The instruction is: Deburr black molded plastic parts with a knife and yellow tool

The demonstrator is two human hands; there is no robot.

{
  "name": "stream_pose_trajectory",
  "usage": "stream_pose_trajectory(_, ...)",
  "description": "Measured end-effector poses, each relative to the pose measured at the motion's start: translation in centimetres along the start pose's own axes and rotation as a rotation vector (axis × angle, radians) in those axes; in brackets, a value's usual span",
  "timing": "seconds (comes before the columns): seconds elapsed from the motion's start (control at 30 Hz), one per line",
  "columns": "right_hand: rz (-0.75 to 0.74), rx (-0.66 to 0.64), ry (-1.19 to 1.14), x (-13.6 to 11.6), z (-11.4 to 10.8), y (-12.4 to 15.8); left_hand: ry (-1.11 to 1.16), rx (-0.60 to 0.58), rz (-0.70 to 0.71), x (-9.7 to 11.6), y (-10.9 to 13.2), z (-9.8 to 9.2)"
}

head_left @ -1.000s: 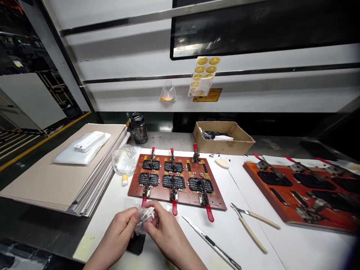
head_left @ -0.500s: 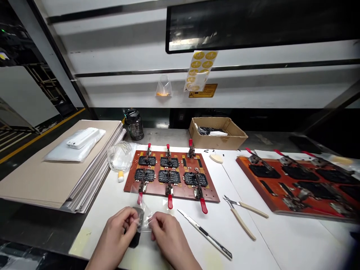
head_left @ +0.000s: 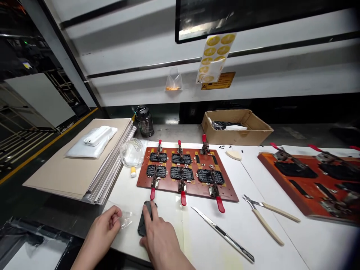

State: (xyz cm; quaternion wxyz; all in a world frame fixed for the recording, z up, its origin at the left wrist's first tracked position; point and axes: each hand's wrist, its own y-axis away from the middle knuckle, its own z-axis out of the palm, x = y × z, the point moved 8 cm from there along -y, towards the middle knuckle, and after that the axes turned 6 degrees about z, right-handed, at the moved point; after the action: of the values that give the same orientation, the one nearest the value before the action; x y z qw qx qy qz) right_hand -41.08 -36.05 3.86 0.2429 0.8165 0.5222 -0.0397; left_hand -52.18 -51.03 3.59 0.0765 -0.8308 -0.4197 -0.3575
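My left hand (head_left: 101,232) pinches a small piece of clear plastic film (head_left: 125,219) at the table's front left. My right hand (head_left: 159,234) rests its fingers on a black plastic part (head_left: 145,219), which lies on the white table (head_left: 174,221) and is partly covered by them. Just beyond it stands a brown fixture board (head_left: 194,189) with black parts held under red-handled toggle clamps. Near my right hand lie a snap-off utility knife (head_left: 222,234) and cream-handled pliers (head_left: 266,214).
A second orange fixture board (head_left: 306,195) sits at the right. Behind stand a cardboard box (head_left: 236,131) and a dark jar (head_left: 145,122). A tall stack of cardboard sheets (head_left: 78,176) at the left carries a white item in a plastic bag (head_left: 97,137).
My hands have come apart. The left has moved left, taking the clear film off the black part, and the right now sits on that part. The view has tilted slightly.
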Motion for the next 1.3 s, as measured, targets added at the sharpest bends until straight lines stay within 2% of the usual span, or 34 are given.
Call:
stream_pose_trajectory(0.1,0.042,0.025,-0.056,-0.1,0.9,-0.2,0.122,-0.037,-0.006,-0.6,-1.2,2.0)
stream_pose_trajectory(0.2,0.110,0.036,-0.131,0.7,0.7,-0.2,0.145,-0.016,-0.016,-1.1,-1.7,2.9)
stream_pose_trajectory(0.4,0.189,0.065,-0.205,1.9,-0.4,0.3,0.158,0.020,-0.041,-1.3,-1.7,2.3)
stream_pose_trajectory(0.53,0.174,0.126,-0.252,3.0,-0.7,1.6,0.165,0.013,-0.044,-1.0,-1.6,2.2)
stream_pose_trajectory(0.73,0.105,0.116,-0.581,5.6,-1.7,3.0,0.232,-0.011,-0.074,-0.7,-1.6,3.0)
stream_pose_trajectory(0.87,0.096,0.203,-0.868,6.3,-3.1,3.2,0.269,0.012,-0.073,0.3,-1.5,3.3)
stream_pose_trajectory(0.97,0.052,0.221,-0.979,5.6,-2.9,3.2,0.294,0.023,-0.078,1.2,-1.3,3.5)
stream_pose_trajectory(1.07,0.045,0.202,-0.942,5.0,-2.0,3.4,0.280,0.055,-0.042,2.2,-1.0,3.4)
stream_pose_trajectory(1.17,0.051,0.131,-0.927,4.8,-1.1,3.5,0.205,0.101,0.061,3.8,-0.5,3.0)
stream_pose_trajectory(1.3,0.065,0.068,-1.060,5.3,-0.4,3.2,0.130,0.094,0.142,5.9,0.3,3.3)
